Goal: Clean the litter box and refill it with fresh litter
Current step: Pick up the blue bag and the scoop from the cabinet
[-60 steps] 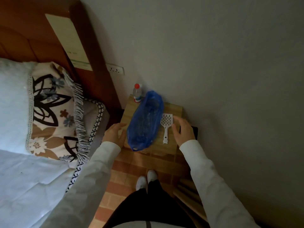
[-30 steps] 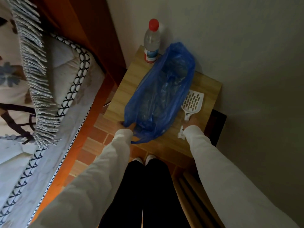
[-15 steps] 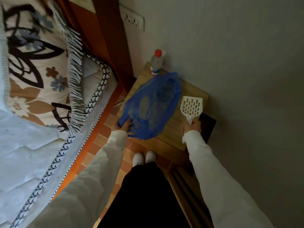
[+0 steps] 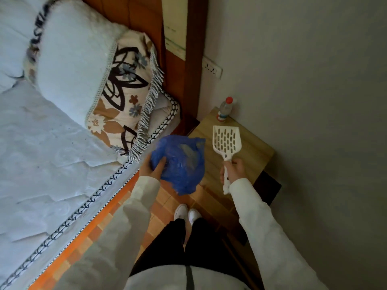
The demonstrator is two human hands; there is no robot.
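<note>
My left hand grips a crumpled blue plastic bag, held in the air between the bed and the small wooden bedside table. My right hand is wrapped round the handle of a white slotted litter scoop, lifted above the table with its scoop end pointing away from me. No litter box is in view.
A clear bottle with a red cap stands at the table's back corner by the wall. The bed with a patterned fringed pillow fills the left. My feet stand on the narrow tiled floor between bed and table.
Both hands went from resting beside the bag and scoop to lifting them off the table. The bag has moved left and bunched up; the scoop is raised.
</note>
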